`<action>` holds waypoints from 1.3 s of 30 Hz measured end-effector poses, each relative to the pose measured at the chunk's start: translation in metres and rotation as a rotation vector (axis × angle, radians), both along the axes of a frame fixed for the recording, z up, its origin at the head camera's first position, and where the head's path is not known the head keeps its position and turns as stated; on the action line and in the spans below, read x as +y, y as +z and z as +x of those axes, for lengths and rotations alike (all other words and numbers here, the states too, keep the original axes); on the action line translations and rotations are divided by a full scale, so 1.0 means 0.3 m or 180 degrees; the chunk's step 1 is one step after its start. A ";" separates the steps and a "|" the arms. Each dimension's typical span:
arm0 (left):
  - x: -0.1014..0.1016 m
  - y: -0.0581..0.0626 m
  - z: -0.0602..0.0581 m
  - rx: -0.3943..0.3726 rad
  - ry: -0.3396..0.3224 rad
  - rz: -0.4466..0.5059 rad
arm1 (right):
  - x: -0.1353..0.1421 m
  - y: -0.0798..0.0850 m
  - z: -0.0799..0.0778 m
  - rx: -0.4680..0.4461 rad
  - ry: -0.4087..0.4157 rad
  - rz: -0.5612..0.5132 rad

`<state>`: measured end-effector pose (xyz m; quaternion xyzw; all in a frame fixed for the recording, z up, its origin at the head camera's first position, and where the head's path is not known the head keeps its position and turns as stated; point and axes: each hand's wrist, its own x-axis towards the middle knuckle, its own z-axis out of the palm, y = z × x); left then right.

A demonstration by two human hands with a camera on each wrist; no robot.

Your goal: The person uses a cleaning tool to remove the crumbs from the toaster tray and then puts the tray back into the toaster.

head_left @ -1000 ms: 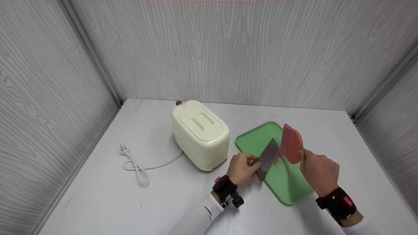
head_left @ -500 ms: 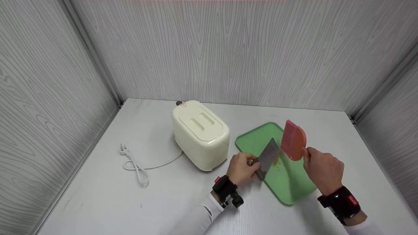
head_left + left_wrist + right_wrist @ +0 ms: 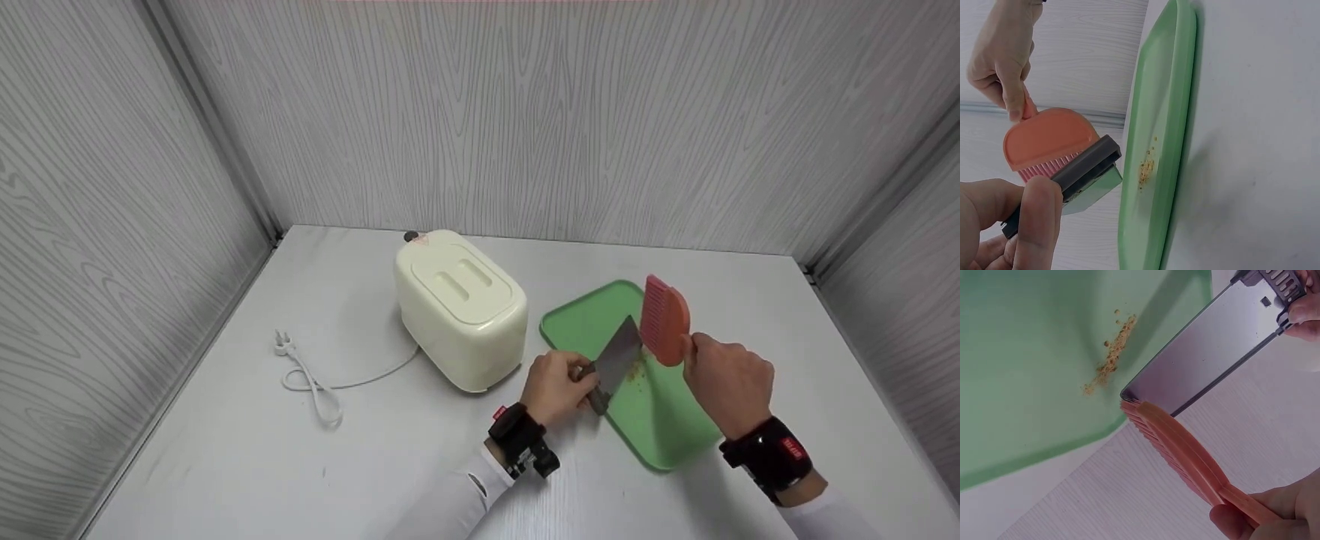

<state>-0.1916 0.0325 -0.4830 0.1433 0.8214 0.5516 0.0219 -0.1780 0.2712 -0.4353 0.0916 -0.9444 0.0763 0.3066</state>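
Note:
In the head view my left hand (image 3: 556,386) pinches the dark grip of a metal toaster crumb tray (image 3: 619,352), holding it tilted above a green tray (image 3: 667,435). My right hand (image 3: 731,382) grips the handle of an orange brush (image 3: 673,330) with pink bristles. Seen from the right wrist, the bristle tips (image 3: 1131,408) meet the far corner of the crumb tray. Brown crumbs (image 3: 1112,357) lie in a small heap on the green tray beneath. The left wrist view shows the crumb tray's dark edge (image 3: 1086,163) partly covering the bristles.
A cream toaster (image 3: 461,311) stands left of the green tray. Its white cord runs left to a plug (image 3: 285,345) on the white table (image 3: 405,465). Wood-patterned panels (image 3: 525,120) enclose the table at the back and sides.
My right hand with the brush shifted right and then came back left against the crumb tray. The left hand and the crumb tray have stayed nearly still.

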 end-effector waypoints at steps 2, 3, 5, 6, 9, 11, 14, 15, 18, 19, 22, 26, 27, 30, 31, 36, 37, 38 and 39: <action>0.000 -0.001 0.000 0.0036 0.0001 -0.0024 | 0.000 0.001 0.001 -0.0081 -0.0012 -0.0030; 0.000 -0.003 0.000 0.0094 0.0007 -0.0073 | -0.001 0.002 0.001 -0.0110 -0.0014 -0.0046; 0.000 -0.006 0.000 0.0212 0.0026 -0.0179 | -0.003 0.003 0.002 -0.0147 -0.0007 -0.0052; -0.001 -0.007 0.001 0.0274 0.0032 -0.0229 | -0.004 0.004 0.003 -0.0170 -0.0007 -0.0060; -0.002 -0.011 0.002 0.0402 0.0056 -0.0328 | -0.008 0.009 0.006 -0.0261 -0.0001 -0.0089; -0.002 -0.012 0.002 0.0396 0.0058 -0.0320 | -0.010 0.015 0.011 -0.0331 -0.0010 -0.0135; -0.001 -0.012 0.001 0.0363 0.0065 -0.0312 | -0.012 0.026 0.018 -0.0323 -0.0006 -0.0188; -0.001 -0.012 0.000 0.0353 0.0066 -0.0308 | -0.012 0.030 0.021 -0.0300 -0.0003 -0.0196; 0.000 -0.013 -0.003 0.0298 0.0067 -0.0295 | -0.015 0.040 0.026 -0.0227 0.0009 -0.0202; 0.000 -0.012 -0.003 0.0276 0.0066 -0.0293 | -0.017 0.042 0.027 -0.0224 0.0005 -0.0197; 0.001 -0.011 -0.005 0.0223 0.0060 -0.0288 | -0.022 0.041 0.026 -0.0249 -0.0013 -0.0154; 0.004 -0.011 -0.004 0.0206 0.0069 -0.0310 | -0.026 0.029 0.018 -0.0340 -0.0065 -0.0084; 0.004 -0.012 -0.004 0.0202 0.0076 -0.0317 | -0.025 0.026 0.016 -0.0360 -0.0078 -0.0075; 0.005 -0.011 -0.002 0.0194 0.0095 -0.0310 | -0.024 0.019 0.009 -0.0391 -0.0110 -0.0059; 0.006 -0.010 -0.002 0.0186 0.0100 -0.0306 | -0.023 0.017 0.008 -0.0389 -0.0116 -0.0055; 0.003 -0.007 0.000 0.0214 0.0074 -0.0282 | -0.012 0.006 0.004 -0.0265 -0.0140 -0.0023; 0.002 -0.007 0.000 0.0210 0.0066 -0.0271 | -0.009 0.005 0.005 -0.0233 -0.0140 -0.0015; 0.001 -0.007 0.000 0.0213 0.0059 -0.0269 | -0.007 0.003 0.006 -0.0211 -0.0145 -0.0013; 0.000 -0.007 0.000 0.0213 0.0049 -0.0265 | -0.004 0.001 0.007 -0.0198 -0.0150 -0.0004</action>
